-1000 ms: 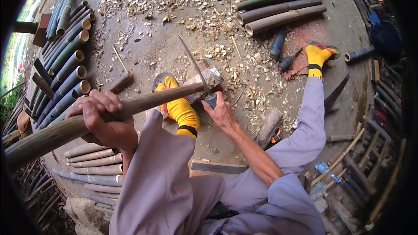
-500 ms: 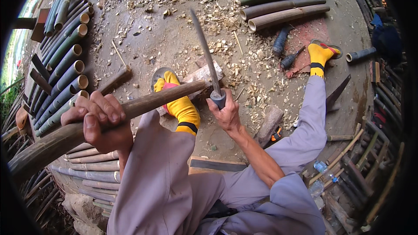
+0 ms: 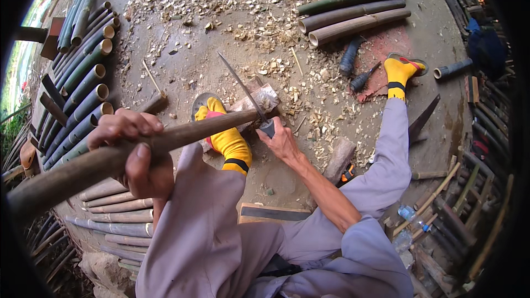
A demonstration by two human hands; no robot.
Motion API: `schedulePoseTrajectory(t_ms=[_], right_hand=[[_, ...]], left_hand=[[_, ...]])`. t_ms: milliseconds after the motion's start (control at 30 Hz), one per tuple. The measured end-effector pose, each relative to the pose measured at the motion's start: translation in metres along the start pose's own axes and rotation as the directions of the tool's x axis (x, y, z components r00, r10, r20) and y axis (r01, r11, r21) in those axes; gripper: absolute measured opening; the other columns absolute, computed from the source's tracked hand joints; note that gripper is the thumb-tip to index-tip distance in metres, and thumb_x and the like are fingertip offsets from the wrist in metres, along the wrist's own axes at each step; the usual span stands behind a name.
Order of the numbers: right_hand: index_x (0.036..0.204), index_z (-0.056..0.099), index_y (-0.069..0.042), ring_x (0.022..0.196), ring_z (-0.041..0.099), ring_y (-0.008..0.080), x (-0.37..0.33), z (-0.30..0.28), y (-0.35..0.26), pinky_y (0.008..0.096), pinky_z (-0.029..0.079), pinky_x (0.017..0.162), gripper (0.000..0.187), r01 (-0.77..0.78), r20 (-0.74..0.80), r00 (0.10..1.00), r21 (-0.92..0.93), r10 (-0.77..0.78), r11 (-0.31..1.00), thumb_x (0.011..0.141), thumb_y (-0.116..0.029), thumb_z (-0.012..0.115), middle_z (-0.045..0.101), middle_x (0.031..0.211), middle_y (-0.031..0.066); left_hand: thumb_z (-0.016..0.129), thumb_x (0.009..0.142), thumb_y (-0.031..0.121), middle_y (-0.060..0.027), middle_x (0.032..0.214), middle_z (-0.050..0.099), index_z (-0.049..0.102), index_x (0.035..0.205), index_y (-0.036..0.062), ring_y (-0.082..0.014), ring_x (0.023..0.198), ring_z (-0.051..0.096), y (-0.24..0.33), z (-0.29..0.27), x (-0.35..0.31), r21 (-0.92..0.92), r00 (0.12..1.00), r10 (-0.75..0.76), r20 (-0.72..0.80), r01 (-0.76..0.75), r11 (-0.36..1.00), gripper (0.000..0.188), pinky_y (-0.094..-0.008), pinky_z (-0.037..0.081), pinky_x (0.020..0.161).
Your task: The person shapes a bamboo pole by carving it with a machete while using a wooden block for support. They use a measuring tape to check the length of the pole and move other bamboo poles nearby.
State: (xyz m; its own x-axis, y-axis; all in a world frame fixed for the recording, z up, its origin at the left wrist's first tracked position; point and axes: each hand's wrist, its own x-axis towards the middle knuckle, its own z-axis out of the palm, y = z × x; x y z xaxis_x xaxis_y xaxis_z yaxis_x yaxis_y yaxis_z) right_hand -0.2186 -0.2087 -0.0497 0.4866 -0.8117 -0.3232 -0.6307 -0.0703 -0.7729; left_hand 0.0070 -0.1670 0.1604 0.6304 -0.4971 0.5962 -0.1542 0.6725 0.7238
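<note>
My left hand is wrapped round a long brown bamboo pole, which slants from the lower left up to the middle. The pole's far end is over a short wooden block on the ground. In my right hand is the dark handle of a long-bladed knife. Its narrow blade points up and to the left, crossing close to the pole's far end; I cannot tell whether the two touch. The wooden block lies beside my left foot in a yellow sock.
Cut bamboo poles lie stacked at left, with more bamboo at the top right. Wood chips cover the ground. Two dark-wrapped tools rest on a red sheet near my right foot. A saw blade and plastic bottle are at right.
The knife has swung down and tilted left, its blade now lower across the pole's far end. My left hand has turned a little on the pole, which has dipped slightly at its far end.
</note>
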Motion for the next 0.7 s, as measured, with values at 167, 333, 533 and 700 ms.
schedulePoseTrajectory(t_ms=[167, 333, 533, 700], right_hand=[[0.102, 0.046, 0.000, 0.070, 0.066, 0.0332, -0.015, -0.014, -0.026, 0.0394, 0.052, 0.060, 0.042, 0.140, -0.180, 0.976, 0.099, -0.121, 0.985, 0.081, -0.029, 0.069, 0.063, 0.073, 0.0166], [0.101, 0.044, 0.000, 0.071, 0.066, 0.0367, -0.008, 0.006, 0.001, 0.0417, 0.053, 0.055, 0.042, 0.032, -0.029, 0.999, -0.068, -0.034, 0.997, 0.083, -0.032, 0.066, 0.064, 0.074, 0.0194], [0.102, 0.045, 0.000, 0.074, 0.066, 0.0361, -0.015, -0.014, -0.033, 0.0404, 0.052, 0.058, 0.044, 0.076, -0.104, 0.993, 0.171, -0.059, 0.982, 0.081, -0.031, 0.068, 0.065, 0.077, 0.0191], [0.100, 0.043, 0.001, 0.075, 0.066, 0.0382, -0.001, 0.004, 0.004, 0.0426, 0.053, 0.057, 0.046, 0.014, 0.009, 1.000, 0.001, -0.014, 1.000, 0.081, -0.033, 0.068, 0.064, 0.076, 0.0236]], left_hand=[[0.048, 0.084, 0.006, -0.0045, 0.073, 0.043, 0.047, 0.100, 0.0077, -0.0131, 0.060, 0.043, 0.001, -0.017, -0.003, 0.052, 0.980, -0.062, -0.189, 0.073, 0.996, 0.016, -0.0244, 0.045, 0.044], [0.048, 0.085, 0.008, -0.0053, 0.071, 0.043, 0.045, 0.097, 0.0066, -0.0124, 0.058, 0.043, 0.001, -0.015, -0.007, 0.025, 0.975, -0.045, -0.219, 0.051, 0.998, 0.013, -0.0225, 0.043, 0.036], [0.048, 0.083, 0.008, -0.0063, 0.070, 0.041, 0.044, 0.099, 0.0045, -0.0133, 0.056, 0.042, 0.003, -0.030, -0.008, -0.039, 0.995, -0.027, -0.100, 0.023, 0.999, 0.017, -0.0227, 0.043, 0.033], [0.050, 0.079, 0.011, -0.0079, 0.071, 0.041, 0.045, 0.104, 0.0028, -0.0177, 0.063, 0.044, -0.001, -0.024, -0.003, -0.026, 1.000, -0.013, 0.021, 0.013, 1.000, 0.027, -0.0328, 0.049, 0.055]])
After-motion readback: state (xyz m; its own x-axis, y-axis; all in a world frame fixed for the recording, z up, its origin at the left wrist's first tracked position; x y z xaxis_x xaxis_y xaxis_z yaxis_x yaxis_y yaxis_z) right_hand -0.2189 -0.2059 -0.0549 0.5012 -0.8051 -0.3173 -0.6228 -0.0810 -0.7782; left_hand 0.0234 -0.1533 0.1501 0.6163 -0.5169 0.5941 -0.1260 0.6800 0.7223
